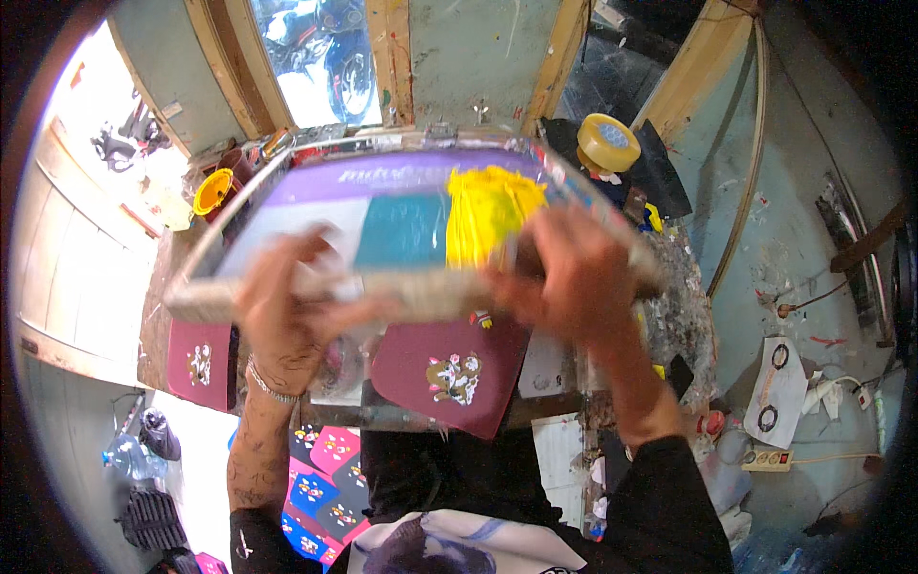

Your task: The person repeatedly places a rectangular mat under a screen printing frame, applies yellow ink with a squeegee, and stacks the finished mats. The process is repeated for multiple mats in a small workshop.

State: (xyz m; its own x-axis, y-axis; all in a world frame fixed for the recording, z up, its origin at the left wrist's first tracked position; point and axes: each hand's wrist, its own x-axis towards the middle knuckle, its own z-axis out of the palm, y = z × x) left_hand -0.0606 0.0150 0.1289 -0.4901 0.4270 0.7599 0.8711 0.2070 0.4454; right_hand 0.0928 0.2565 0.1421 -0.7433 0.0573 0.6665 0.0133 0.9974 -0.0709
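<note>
A screen printing frame (411,295) is raised at its near side above the worktable, slightly blurred. Its mesh has purple, pale and teal areas, with a thick patch of yellow ink (488,215) on the right half. My left hand (287,297) grips the near rail at the left, thumb along its front. At the right, my right hand (574,268) is closed on the same rail beside the ink; its fingertips are smeared by motion. Under the near rail lies a maroon piece (449,373) with a small cartoon animal print. Another maroon piece (201,364) lies to the left.
A yellow tub (213,192) stands left of the frame. A tape roll (608,143) sits at the far right. Printed pieces in several colours (325,488) lie below the table's near edge. A power strip (768,460) is at the right, by the wall.
</note>
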